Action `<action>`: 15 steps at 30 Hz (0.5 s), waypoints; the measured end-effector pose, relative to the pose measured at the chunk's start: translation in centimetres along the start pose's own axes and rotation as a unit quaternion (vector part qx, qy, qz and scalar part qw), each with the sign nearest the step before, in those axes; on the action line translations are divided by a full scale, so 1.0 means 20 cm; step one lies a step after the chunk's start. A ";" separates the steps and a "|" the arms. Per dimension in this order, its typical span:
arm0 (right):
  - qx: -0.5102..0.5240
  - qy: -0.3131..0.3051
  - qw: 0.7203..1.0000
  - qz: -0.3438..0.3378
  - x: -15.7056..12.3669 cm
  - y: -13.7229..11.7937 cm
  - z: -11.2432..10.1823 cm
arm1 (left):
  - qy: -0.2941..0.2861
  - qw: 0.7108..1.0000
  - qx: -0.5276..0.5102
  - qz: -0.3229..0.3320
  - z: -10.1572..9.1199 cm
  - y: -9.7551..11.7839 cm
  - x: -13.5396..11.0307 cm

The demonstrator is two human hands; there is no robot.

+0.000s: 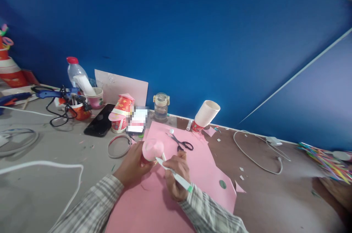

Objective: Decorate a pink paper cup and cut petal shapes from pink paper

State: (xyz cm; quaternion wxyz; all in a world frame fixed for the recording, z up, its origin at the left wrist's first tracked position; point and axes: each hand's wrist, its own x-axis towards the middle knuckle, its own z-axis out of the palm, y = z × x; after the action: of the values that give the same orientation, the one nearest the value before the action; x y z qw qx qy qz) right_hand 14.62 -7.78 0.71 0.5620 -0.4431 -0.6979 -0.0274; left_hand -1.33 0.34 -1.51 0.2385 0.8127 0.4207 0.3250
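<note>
My left hand (134,164) is wrapped round a paper cup (151,150) covered with pink paper, holding it tipped over a large pink paper sheet (202,168). My right hand (176,174) grips a white pen (176,176) with a green end, its tip touching the cup's pink top. Black-handled scissors (180,142) lie on the sheet just beyond the hands. A small white cap (171,131) rests near the scissors.
Behind stand a decorated red cup (121,115), a black phone (99,120), a glass jar (161,106), a tilted stack of paper cups (205,115), a glue gun (52,93), a bottle (75,71), a tape ring (119,146), white cables (258,154) and coloured sticks (327,157).
</note>
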 end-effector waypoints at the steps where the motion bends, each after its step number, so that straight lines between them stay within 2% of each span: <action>1: -0.001 -0.001 1.000 0.000 0.00 0.00 0.00 | -0.001 1.000 0.003 -0.002 0.00 0.00 0.00; 15: -0.014 0.008 1.000 0.007 0.01 0.01 -0.01 | 0.006 1.000 0.015 0.001 0.00 0.00 0.00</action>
State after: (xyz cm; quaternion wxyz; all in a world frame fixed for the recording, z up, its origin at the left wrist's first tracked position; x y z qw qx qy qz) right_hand 14.91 -7.65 0.93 0.5619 -0.4558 -0.6893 -0.0366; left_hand -1.33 0.35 -1.58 0.2229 0.8149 0.4260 0.3238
